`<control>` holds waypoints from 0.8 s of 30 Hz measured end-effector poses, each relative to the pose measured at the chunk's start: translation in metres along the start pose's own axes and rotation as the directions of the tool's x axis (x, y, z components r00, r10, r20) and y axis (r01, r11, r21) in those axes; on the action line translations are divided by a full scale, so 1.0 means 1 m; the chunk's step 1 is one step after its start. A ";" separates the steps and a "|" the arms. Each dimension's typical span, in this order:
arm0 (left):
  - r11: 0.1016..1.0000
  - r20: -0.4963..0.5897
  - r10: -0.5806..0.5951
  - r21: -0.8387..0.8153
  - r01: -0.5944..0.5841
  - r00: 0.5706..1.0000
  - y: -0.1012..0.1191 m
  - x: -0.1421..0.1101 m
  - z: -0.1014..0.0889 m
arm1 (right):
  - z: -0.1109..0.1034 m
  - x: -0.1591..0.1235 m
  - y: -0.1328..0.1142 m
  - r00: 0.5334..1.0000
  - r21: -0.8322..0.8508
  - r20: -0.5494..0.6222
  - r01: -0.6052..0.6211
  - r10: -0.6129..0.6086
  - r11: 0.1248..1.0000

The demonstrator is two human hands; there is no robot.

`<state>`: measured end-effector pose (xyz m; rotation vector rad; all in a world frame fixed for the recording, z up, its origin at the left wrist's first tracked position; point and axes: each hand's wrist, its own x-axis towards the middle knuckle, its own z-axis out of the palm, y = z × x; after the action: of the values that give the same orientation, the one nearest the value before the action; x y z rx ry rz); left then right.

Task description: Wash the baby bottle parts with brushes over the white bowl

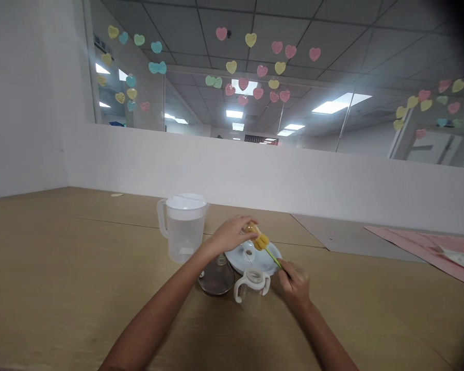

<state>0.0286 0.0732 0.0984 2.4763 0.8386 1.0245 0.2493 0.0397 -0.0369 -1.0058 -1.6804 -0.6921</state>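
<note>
My right hand (296,282) is closed around the green handle of a sponge brush (261,241) with a yellow, petal-shaped head. The head points up and left, toward my left hand (234,234). Those fingers are curled around a small see-through domed piece (250,227), tinted yellow, which touches or nearly touches the sponge; its exact kind is unclear. Below the hands stands a clear baby bottle (253,291) with a white collar and two handles, its top uncovered. Behind it lies a pale blue plate (275,253), partly covered by my hands and the brush.
A lidded translucent pitcher (185,232) stands at left, seemingly holding water. A dark round dish (216,281) with a small clear piece on it sits beside the bottle. Grey sheeting (313,237) and pink cloth (421,250) lie at right. A white wall backs the table.
</note>
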 end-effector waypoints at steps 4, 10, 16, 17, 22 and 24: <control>0.979 -0.026 -0.092 0.181 0.095 0.995 -0.006 -0.003 -0.010 | 0.001 0.000 0.001 0.995 -0.109 0.055 0.092 -0.086 0.990; 0.886 -0.141 -0.137 0.425 0.185 0.981 -0.015 -0.002 -0.015 | 0.001 -0.002 0.004 1.000 -0.110 0.018 0.018 -0.016 0.994; 0.807 -0.018 -0.348 0.503 0.310 0.937 -0.037 -0.005 -0.018 | -0.002 0.000 0.005 0.995 -0.091 -0.021 -0.095 0.093 0.991; 0.803 0.027 -0.378 0.508 0.313 0.926 -0.041 -0.006 -0.016 | -0.001 0.000 0.005 0.996 -0.087 -0.013 -0.089 0.088 0.992; 0.798 0.259 -0.495 0.512 0.317 0.830 -0.057 -0.007 -0.005 | 0.000 -0.002 0.006 0.998 -0.095 0.000 -0.058 0.058 0.994; 0.804 0.323 -0.512 0.506 0.312 0.796 -0.062 -0.006 0.000 | 0.000 -0.002 0.006 0.999 -0.100 0.000 -0.052 0.053 0.994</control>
<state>0.0012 0.1175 0.0641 2.5106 1.4893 0.0934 0.2550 0.0427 -0.0389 -1.1176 -1.6287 -0.7464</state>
